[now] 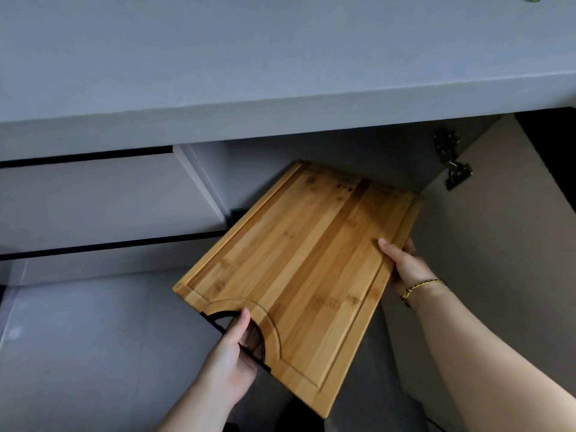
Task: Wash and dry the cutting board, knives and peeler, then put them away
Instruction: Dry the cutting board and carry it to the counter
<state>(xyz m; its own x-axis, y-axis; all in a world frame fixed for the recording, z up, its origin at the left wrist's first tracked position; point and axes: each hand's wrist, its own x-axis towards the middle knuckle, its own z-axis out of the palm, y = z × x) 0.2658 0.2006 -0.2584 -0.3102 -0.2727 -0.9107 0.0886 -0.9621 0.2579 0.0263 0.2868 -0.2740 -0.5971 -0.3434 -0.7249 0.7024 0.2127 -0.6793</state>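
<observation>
The cutting board (305, 260) is a rectangular bamboo slab of pale and darker honey strips running lengthwise, with a shallow groove tracing its border and a half-round handle cut-out, rimmed in black, at the short end nearest me. I hold it in the air, face up and turned diagonally, my left hand (232, 353) gripping through the cut-out and my right hand (405, 266) pinching the right long edge, thumb on top. Its far short end points up and away from me — into the shadow of the open cupboard (358, 157).
</observation>
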